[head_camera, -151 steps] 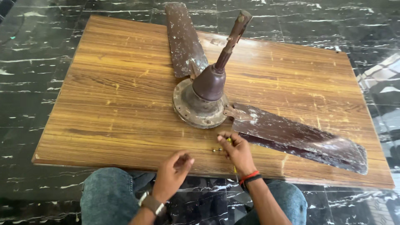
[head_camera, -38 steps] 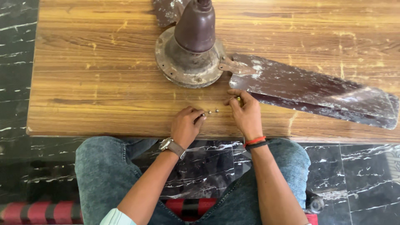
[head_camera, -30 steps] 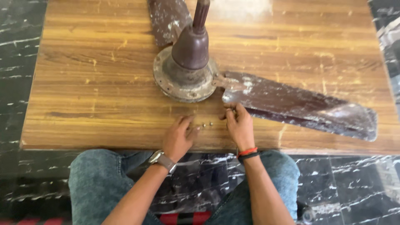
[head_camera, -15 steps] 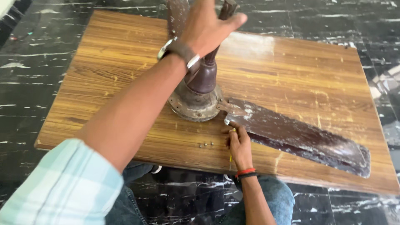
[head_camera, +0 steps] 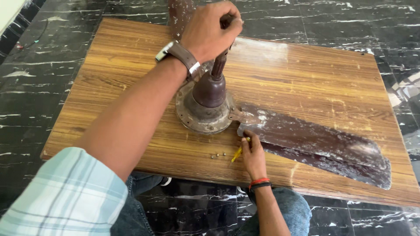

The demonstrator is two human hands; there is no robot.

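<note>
A worn, dark brown metal ceiling fan motor, round and domed, sits on a wood-grain laminate desk a little toward nine o'clock of its middle. From the dome a dark brown downrod rises toward twelve o'clock. The left hand, with a brown-strapped wristwatch at its wrist and a pale checked sleeve far down the arm, is wrapped around the top of that rod, fingers closed on it.

One long, dusty maroon fan blade runs from the motor's rim toward four o'clock, lying flat on the desk. A second blade of the same colour points toward twelve o'clock and is partly hidden behind the left hand.

The right hand, with red and black bands on its wrist, rests at the desk's six o'clock edge, fingertips touching the root of the long blade. Its fingers are curled on a thin yellow-handled tool that slants down to the desk. Just toward nine o'clock of that tool lie a few small loose metal screws, near the motor's rim but apart from it.

Beneath the desk are blue jeans and black marble floor with white veins.
</note>
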